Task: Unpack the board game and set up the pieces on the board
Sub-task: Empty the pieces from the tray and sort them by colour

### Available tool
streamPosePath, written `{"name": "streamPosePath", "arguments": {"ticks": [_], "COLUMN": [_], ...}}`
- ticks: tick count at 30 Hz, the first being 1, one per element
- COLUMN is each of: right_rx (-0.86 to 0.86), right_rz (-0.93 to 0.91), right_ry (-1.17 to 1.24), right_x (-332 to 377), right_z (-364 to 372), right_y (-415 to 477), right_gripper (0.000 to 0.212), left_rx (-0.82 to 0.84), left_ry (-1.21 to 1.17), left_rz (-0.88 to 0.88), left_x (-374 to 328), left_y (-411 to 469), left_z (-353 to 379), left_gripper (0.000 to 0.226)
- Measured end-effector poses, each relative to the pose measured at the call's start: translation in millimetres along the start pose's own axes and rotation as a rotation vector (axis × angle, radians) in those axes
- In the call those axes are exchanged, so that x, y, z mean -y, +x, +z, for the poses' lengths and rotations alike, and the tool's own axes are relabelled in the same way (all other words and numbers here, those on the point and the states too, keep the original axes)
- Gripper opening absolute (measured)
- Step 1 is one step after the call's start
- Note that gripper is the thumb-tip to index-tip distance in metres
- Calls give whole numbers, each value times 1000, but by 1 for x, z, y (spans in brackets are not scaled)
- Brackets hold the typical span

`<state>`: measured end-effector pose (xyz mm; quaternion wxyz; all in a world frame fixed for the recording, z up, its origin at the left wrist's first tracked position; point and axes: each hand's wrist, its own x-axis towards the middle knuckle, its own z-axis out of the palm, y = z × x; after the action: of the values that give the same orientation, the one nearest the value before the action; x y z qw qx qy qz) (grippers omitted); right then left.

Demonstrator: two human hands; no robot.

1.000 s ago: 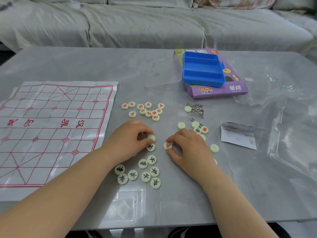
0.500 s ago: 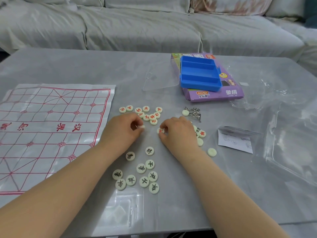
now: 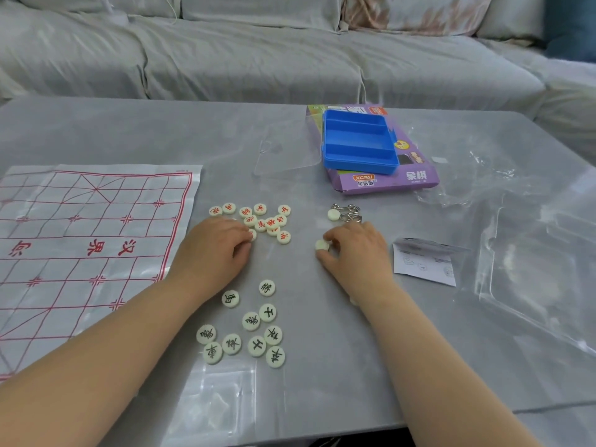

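Note:
A paper board (image 3: 90,253) with a red grid lies flat at the table's left. Cream round pieces with red characters (image 3: 258,219) cluster at the middle. A second cluster with black characters (image 3: 254,327) lies nearer me. My left hand (image 3: 216,250) rests at the red cluster's near edge, its fingertips touching a piece (image 3: 252,234) there. To the right, my right hand (image 3: 358,253) pinches a blank-faced cream piece (image 3: 322,245) between thumb and fingers. Further pieces lie hidden under that hand.
A blue plastic tray (image 3: 359,141) sits on the purple game box (image 3: 416,179) at the back. A metal ring puzzle (image 3: 346,212) and one cream piece (image 3: 333,214) lie behind my right hand. A folded leaflet (image 3: 424,262) and clear plastic wrapping (image 3: 532,253) cover the right side.
My left hand has moved away from me to the red cluster, leaving a black-marked piece behind. My right hand has shifted right and now pinches a blank-faced piece instead of a red-marked one.

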<state>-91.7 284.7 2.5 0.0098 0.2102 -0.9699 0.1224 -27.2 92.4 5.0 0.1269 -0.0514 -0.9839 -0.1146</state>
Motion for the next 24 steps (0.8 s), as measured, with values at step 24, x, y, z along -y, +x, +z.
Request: {"name": "streamPosePath", "arguments": {"ticks": [24], "right_rx": [-51], "right_rz": [-227], "right_ry": [23], "right_x": [8], "right_z": [0], "right_y": [-77], "right_gripper": [32], "left_rx": [-6], "left_ry": [-153], "left_rz": [-83], "left_x": [-29], "left_y": [-63], "left_z": [-13], "left_gripper": [42]}}
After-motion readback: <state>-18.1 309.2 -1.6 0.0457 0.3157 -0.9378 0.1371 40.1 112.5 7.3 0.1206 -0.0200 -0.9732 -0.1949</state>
